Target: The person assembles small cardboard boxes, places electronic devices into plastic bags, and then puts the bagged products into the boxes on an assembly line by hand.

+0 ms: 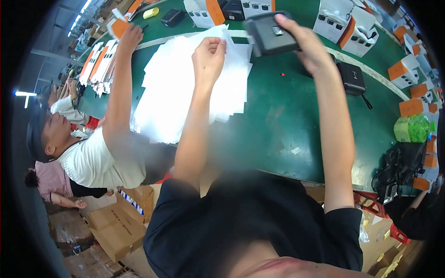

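My left hand (209, 60) is closed in a pinch at the upper part of a spread stack of thin white sheets (167, 92), with a sheet's edge at its fingertips. Raised above the green table (273, 134), my right hand (310, 46) grips a black boxy case (270, 38) by its right side, thumb on top. A small silvery piece shows on the case's face. Beyond my right wrist, a similar black case (352, 79) with a strap lies on the table. A tiny red bit (282, 74) lies between my forearms.
White and orange cartons (359, 34) line the table's far and right sides. A green-filled clear bottle (412, 128) and black cables (394, 169) occupy the right edge. At left, a co-worker's hand (131, 39) reaches by flat cartons (98, 65). Brown boxes (116, 229) stand on the floor.
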`<state>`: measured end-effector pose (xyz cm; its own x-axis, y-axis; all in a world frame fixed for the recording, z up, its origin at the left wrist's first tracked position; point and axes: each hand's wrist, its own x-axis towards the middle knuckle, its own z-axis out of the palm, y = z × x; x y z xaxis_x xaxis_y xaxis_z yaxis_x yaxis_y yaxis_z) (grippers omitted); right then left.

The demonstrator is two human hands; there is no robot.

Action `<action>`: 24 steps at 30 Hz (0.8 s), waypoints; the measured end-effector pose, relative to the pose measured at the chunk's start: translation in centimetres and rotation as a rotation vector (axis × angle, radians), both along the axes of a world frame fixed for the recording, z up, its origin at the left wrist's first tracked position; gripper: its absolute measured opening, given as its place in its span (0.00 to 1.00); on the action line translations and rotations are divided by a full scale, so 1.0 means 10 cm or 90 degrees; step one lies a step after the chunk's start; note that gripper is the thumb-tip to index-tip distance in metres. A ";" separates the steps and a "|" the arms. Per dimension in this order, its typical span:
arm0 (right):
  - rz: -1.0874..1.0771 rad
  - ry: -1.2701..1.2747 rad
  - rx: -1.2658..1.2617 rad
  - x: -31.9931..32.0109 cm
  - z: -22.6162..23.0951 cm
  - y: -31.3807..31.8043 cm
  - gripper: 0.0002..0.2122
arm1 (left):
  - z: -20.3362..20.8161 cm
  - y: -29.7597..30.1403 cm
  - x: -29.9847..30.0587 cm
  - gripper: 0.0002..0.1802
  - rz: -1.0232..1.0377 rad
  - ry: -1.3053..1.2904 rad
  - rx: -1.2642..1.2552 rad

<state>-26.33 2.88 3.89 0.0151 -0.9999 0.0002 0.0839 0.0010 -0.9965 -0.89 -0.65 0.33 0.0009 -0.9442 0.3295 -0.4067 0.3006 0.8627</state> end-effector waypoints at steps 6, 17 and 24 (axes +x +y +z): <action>0.073 -0.304 0.078 0.56 -0.12 0.12 0.29 | 0.11 0.13 -0.03 0.11 -0.122 0.214 0.027; -0.294 -0.169 -0.102 0.71 -0.50 -0.17 0.31 | -0.01 0.46 -0.61 0.08 -0.152 0.109 0.020; -0.298 -0.419 -0.073 0.64 -0.46 -0.16 0.22 | 0.00 0.39 -0.60 0.07 -0.138 0.063 -0.062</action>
<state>-19.88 1.28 -0.69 -0.4425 -0.8961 -0.0339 0.6185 -0.2776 -0.7351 -6.89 3.22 0.31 -0.1610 -0.8898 0.4269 -0.2395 0.4549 0.8578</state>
